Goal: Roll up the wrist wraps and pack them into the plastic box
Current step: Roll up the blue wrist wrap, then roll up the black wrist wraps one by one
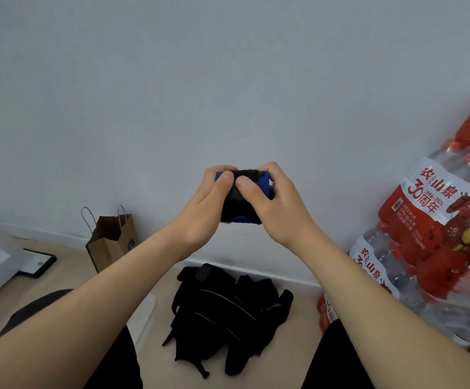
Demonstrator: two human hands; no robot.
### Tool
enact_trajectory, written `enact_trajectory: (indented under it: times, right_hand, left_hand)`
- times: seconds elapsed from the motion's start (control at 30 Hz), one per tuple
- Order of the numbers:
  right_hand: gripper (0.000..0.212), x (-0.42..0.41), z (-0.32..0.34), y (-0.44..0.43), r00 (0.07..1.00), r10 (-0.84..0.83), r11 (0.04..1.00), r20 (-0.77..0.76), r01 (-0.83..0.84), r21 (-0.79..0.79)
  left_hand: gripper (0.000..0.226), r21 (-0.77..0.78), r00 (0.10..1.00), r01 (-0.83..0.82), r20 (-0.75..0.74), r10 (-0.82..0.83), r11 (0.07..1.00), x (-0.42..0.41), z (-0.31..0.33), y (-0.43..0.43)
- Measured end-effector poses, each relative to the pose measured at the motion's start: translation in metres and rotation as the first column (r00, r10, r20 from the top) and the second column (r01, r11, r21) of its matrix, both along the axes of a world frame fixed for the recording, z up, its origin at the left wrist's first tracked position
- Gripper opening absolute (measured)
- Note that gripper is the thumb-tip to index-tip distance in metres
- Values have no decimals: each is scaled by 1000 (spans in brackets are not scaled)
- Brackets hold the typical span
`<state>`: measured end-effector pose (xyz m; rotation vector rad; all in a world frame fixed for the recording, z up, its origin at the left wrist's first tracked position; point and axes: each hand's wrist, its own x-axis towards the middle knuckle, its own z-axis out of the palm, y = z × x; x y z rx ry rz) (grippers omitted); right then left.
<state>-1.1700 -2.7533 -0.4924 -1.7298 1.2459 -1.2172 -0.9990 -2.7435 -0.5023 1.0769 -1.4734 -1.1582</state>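
Roll looks nearly done. Keep both thumbs pressing the outer lap so it can't spring loose, snug it, then seat the tail flat. Left hand [202, 209] and right hand [274, 204]: each grip is curled tight round the wrist wrap [240, 211], thumbs on top. The wrap is held in mid-air before the wall [172, 94], well above the floor [68, 273] — a compact blue-and-black fabric bundle. Can't spot the plastic box.

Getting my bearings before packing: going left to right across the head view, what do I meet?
Black frame → paper bag → left hand → wrap → right hand → water packs.
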Motion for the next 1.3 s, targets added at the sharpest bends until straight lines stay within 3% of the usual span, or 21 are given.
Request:
enact_trajectory:
  times: [0.17, 0.33, 0.43, 0.5, 0.57, 0.63, 0.77, 0.83, 0.97, 1.0, 1.1, 1.2, 1.3]
  right_hand:
    - [45, -1, -5, 29, 984, -128, 990, -121, 119, -80]
    - [44, -4, -46, 66, 996, -77, 997, -40, 77, 1]
    - [40, -8, -94, 97, 995, -41, 994, -88, 49, 95]
    - [40, -13, -123, 116, 966, 58, 986, -251, -16, 163]
    - [39, -18, -143, 128, 834, 196, 977, -516, -121, 177]
    - [38, -20, -158, 134, 633, 264, 964, -727, -201, 175]
    - [30, -16, -185, 136, 165, 360, 916, -918, -246, 315]
    - [29, -10, -200, 133, 59, 469, 877, -881, -145, 458]
    - [24, 10, -234, 119, 28, 624, 782, -781, -15, 624]
    - [23, 16, -242, 115, 35, 643, 765, -765, -2, 643]
    - [22, 36, -269, 99, 109, 677, 732, -728, 5, 681]
    - [32, 49, -293, 82, 212, 686, 705, -696, 45, 708]
    - [24, 51, -312, 60, 233, 648, 719, -725, 127, 684]
  left_hand:
    - [45, -31, 969, 147, 205, -138, 989, 7, -3, 32]
    - [40, 172, 918, 215, 301, -259, 961, 17, -19, 59]
    - [38, 216, 778, 257, 532, -334, 942, 25, -42, 70]
    - [39, 217, 612, 320, 696, -376, 922, 36, -57, 71]
    - [43, 261, 442, 378, 792, -421, 888, 48, -76, 71]
    - [46, 323, 342, 380, 821, -457, 867, 57, -100, 71]
    - [58, 315, 330, 256, 860, -389, 914, 81, -159, 75]
    - [64, 309, 373, 170, 859, -351, 936, 95, -189, 78]
    - [64, 272, 458, -13, 857, -236, 962, 116, -251, 84]
    - [65, 243, 423, -34, 882, -206, 969, 118, -267, 85]
    - [64, 121, 139, -48, 984, -113, 992, 121, -306, 85]
    - [58, 69, 55, -126, 997, -62, 990, 123, -334, 84]
    - [57, 53, -28, -144, 998, -58, 988, 129, -353, 80]
